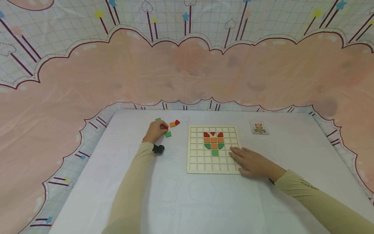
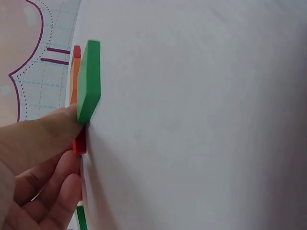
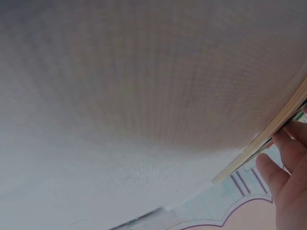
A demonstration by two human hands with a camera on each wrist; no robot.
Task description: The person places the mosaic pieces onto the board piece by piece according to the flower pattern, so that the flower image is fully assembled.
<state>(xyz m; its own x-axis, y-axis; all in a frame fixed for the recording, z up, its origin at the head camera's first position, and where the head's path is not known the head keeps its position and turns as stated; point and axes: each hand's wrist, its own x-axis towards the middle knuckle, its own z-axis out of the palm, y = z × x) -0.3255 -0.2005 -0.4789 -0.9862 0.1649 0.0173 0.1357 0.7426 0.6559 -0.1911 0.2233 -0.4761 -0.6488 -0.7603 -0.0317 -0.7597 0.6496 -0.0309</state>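
My left hand (image 1: pixel 155 131) is at the loose tiles on the left of the table and pinches a small red tile (image 2: pixel 80 145) between thumb and fingers. Close by lie a green square tile (image 1: pixel 168 134), an orange tile (image 1: pixel 172 124) and a red tile (image 1: pixel 177 122). Another green tile (image 1: pixel 158 119) shows behind the hand. My right hand (image 1: pixel 254 162) rests with extended fingers on the right edge of a pale grid board (image 1: pixel 198 165). Red, orange and green tiles form a tulip on it, with an orange tile (image 1: pixel 214 146) above a green stem tile (image 1: pixel 215 152).
A small pattern card (image 1: pixel 259 128) lies on the white table (image 1: pixel 181 201) to the right of the board. Behind and around the table hangs a cloth (image 1: pixel 187 74) printed with peach clouds and stars.
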